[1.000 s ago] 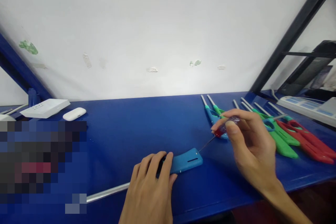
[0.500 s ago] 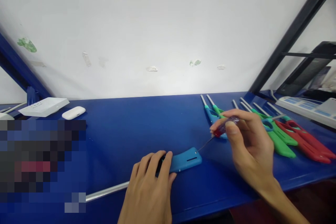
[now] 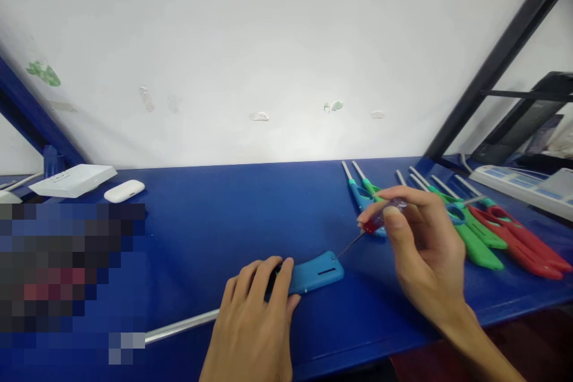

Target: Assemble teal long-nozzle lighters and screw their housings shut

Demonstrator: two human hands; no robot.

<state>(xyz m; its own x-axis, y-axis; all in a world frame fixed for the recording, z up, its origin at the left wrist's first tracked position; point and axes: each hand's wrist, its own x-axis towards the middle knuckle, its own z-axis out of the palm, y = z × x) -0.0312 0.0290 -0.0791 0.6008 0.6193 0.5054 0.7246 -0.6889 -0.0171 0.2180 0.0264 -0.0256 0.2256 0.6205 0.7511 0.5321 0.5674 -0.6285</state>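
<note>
A blue long-nosed lighter point(image 3: 313, 276) lies on the blue table point(image 3: 215, 233), its silver tube running left toward the front edge. My left hand point(image 3: 253, 322) presses down on the lighter's handle, fingers curled over it. My right hand point(image 3: 423, 256) pinches a small screwdriver point(image 3: 378, 221) with a red and clear handle; its thin tip points down-left at the end of the blue lighter's body.
Several more lighters, blue, green point(image 3: 478, 245) and red point(image 3: 523, 245), lie in a row at the right. A white box point(image 3: 74, 179) and a white earbud case point(image 3: 124, 191) sit at the back left. A white power strip point(image 3: 514, 182) lies at far right beside a black frame post.
Hardly anything differs: both hands hold their places, and the view has drifted slightly.
</note>
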